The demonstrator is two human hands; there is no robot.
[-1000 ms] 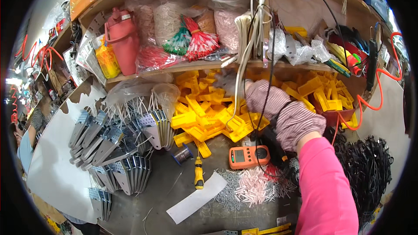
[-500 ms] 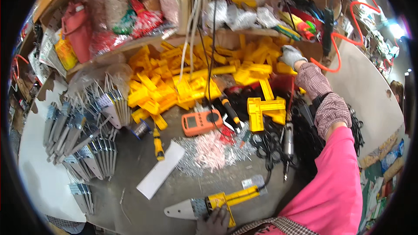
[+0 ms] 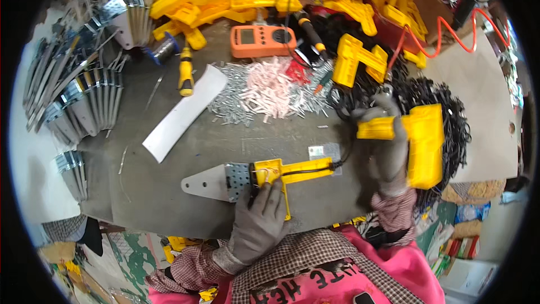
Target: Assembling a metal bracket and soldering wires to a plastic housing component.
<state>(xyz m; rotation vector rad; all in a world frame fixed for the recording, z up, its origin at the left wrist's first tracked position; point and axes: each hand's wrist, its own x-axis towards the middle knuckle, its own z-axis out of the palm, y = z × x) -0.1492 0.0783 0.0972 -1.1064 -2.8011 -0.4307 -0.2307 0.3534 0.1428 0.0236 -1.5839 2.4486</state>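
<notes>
Gripping a yellow plastic shell (image 3: 426,149), right hand (image 3: 389,155) near black cables (image 3: 454,129); left hand (image 3: 259,224) lies, fingers outstretched, across the wired housing (image 3: 308,175)!

Upper centre: digital meter (image 3: 237,52), orange housing, display on the left, round black dial on the right. Below the meter: pale pink sleeves (image 3: 264,91) in a heap, flanked by loose silver pins (image 3: 226,101), with red pieces (image 3: 297,71) at its upper right. Upper left of centre: wire spool (image 3: 163,50), beside a yellow-handled screwdriver (image 3: 185,71). White strip (image 3: 183,117): laid diagonally, upper end near the silver pins. Left: tapered metal plates (image 3: 83,114), grouped in fanned rows. Upper right: coiled red hose (image 3: 440,25).
</notes>
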